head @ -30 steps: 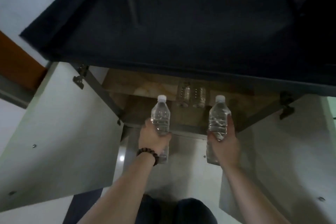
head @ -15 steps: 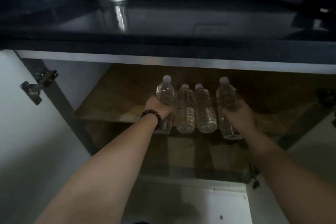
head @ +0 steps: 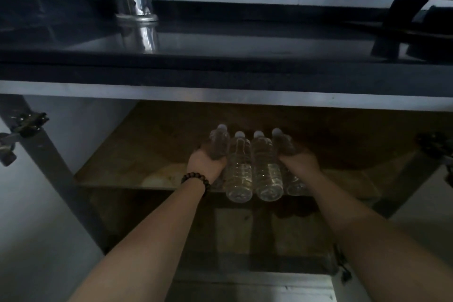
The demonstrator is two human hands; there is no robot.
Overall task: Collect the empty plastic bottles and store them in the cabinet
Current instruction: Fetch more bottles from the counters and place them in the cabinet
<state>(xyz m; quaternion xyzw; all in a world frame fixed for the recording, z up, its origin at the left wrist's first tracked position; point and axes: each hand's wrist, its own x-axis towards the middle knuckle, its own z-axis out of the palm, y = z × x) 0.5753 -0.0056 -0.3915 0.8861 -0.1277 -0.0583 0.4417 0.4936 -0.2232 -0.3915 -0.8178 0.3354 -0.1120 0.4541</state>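
In the head view, four clear plastic bottles lie side by side on the cabinet shelf [head: 117, 174], caps pointing into the dim back: the left hand [head: 206, 165] grips the leftmost bottle [head: 219, 144] and the right hand [head: 300, 160] grips the rightmost bottle [head: 284, 143], with two middle bottles [head: 252, 169] touching between them. Both hands cover the lower bodies of their bottles, and the curled fingers are mostly hidden behind them. The shelf's rear is too dark to make out, and the black countertop [head: 220, 56] cuts off the cabinet's top.
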